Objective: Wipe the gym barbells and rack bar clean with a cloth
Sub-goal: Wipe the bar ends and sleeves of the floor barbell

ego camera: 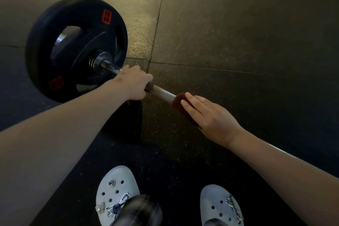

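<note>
Maroon cloth (178, 102): 1; barbell (162, 92): 1; hands (136, 84) (208, 114): 2

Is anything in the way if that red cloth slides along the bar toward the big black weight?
Yes. The left hand grips the bar between the cloth and the weight plate; the bare stretch before it looks free.

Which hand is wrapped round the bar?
The left hand, curled round the bar beside the plate; the right hand lies flat-fingered on the brown cloth.
</note>
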